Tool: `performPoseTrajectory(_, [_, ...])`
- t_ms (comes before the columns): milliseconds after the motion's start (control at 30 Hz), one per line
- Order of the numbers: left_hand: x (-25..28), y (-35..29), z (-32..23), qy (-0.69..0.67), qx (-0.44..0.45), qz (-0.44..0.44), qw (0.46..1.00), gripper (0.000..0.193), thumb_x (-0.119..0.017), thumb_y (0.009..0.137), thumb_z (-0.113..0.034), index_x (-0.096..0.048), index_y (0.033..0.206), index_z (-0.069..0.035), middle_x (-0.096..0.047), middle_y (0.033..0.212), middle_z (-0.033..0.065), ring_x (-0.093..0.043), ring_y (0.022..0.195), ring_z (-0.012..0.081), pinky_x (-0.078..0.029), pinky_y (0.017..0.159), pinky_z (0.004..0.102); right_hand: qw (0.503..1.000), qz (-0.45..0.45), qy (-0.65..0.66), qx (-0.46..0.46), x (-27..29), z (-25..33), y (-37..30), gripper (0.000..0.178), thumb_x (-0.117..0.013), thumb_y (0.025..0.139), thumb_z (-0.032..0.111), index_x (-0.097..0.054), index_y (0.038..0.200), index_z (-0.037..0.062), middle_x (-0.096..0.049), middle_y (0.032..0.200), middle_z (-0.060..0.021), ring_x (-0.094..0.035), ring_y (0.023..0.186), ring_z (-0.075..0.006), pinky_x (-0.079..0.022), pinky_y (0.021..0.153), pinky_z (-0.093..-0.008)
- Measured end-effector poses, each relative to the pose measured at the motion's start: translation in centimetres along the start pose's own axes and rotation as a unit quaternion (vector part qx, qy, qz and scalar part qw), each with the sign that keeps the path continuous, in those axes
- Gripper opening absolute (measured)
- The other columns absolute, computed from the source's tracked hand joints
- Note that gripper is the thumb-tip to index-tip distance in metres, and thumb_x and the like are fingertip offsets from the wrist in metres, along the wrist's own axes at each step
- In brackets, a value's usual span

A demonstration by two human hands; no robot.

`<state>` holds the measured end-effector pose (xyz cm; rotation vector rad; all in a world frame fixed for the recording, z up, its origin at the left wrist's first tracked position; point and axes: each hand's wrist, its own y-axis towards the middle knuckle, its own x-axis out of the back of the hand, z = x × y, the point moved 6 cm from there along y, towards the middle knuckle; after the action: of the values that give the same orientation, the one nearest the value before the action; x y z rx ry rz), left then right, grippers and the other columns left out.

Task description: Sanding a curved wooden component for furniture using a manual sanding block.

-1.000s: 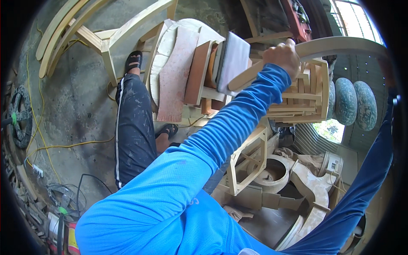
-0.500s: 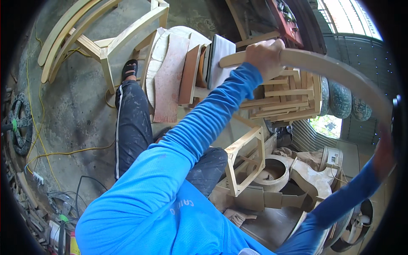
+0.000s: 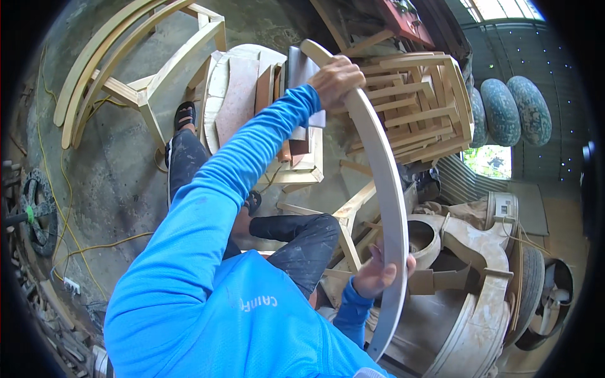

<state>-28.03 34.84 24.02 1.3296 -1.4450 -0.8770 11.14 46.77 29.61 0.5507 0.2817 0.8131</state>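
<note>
A long, curved wooden slat (image 3: 378,157) with smooth faces runs from the upper middle down to the lower middle of the view. My left hand (image 3: 338,80) grips it near its upper end, fingers wrapped over the edge. Lower down, my right hand (image 3: 376,274) cups the slat from behind, its fingertips showing past the far edge; part of this hand is hidden by the wood. Just left of the slat's upper end stands a grey flat-faced block (image 3: 301,70), beside brown boards (image 3: 265,88) on a low wooden frame (image 3: 309,171).
Curved wooden frame parts (image 3: 104,63) stand at the upper left. Stacked wooden frames (image 3: 422,107) are at upper right, with patterned round rolls (image 3: 501,113) behind. A dusty machine housing (image 3: 485,252) sits at lower right. A yellow cord (image 3: 110,244) crosses the floor; a wooden frame (image 3: 348,220) is near my knee.
The curved slat has swung from pointing right to hanging down toward me. My left hand has moved left, and my right hand has come in from the far right edge.
</note>
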Motion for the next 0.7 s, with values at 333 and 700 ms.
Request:
performPoseTrajectory(333, [1.3, -0.2, 3.0, 0.023, 0.073, 0.060, 0.995, 0.054, -0.094, 0.061, -0.020, -0.062, 0.104, -0.015, -0.068, 0.102, 0.0108, -0.060, 0.103, 0.0352, -0.045, 0.096, 0.0451, 0.995, 0.043, -0.085, 0.038, -1.6, -0.5, 2.8, 0.054, -0.071, 0.093, 0.023, -0.045, 0.137, 0.0042, -0.055, 0.125, -0.0198, -0.065, 0.112, -0.0375, -0.063, 0.091, -0.0491])
performPoseTrajectory(700, [-0.4, 4.3, -14.2, -0.051, 0.069, 0.335, 0.938, 0.046, -0.089, 0.067, -0.032, -0.068, 0.103, -0.014, -0.072, 0.097, 0.0114, -0.070, 0.099, 0.0345, -0.054, 0.088, 0.0476, 0.986, 0.030, -0.129, 0.105, 11.7, 13.2, 6.0, 0.070, -0.080, 0.086, 0.034, -0.045, 0.137, 0.0014, -0.061, 0.114, -0.0162, -0.068, 0.106, -0.0322, -0.065, 0.084, -0.0430])
